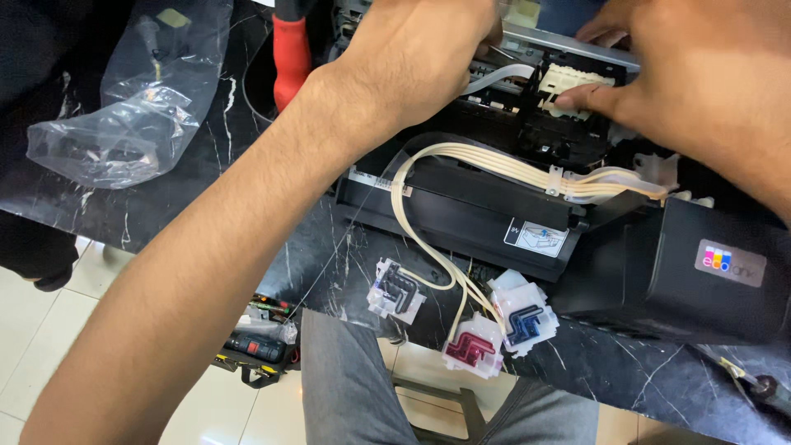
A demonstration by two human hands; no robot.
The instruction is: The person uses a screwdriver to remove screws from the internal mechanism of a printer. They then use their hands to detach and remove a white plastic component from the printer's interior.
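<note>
The opened black printer point(461, 210) lies on the dark marble counter point(206, 173) with its top cover off, so the stripping-down looks well under way, though the carriage and tubing remain in place. The left hand point(420, 62) reaches over the mechanism, its fingers hidden behind the frame, so I cannot tell whether they grip anything. The right hand point(700, 78) rests beside it with the thumb pressed against the cream-coloured print carriage point(568, 82), the other fingers curled over the rear edge, not clearly clamped. Below both hands, a bundle of pale ink tubes point(494, 165) runs across the printer's body and loops down to three small ink dampers already pulled free: a black one point(397, 288), a magenta one point(474, 344) and a blue one point(525, 317), lying just beside each other on the counter. Below the right hand sits the black ink tank block point(692, 272), its contents unseen. Far left of the left hand, a clear plastic bag point(132, 107) holds small dark parts, and a red-handled tool point(291, 58) stands near the wrist
</note>
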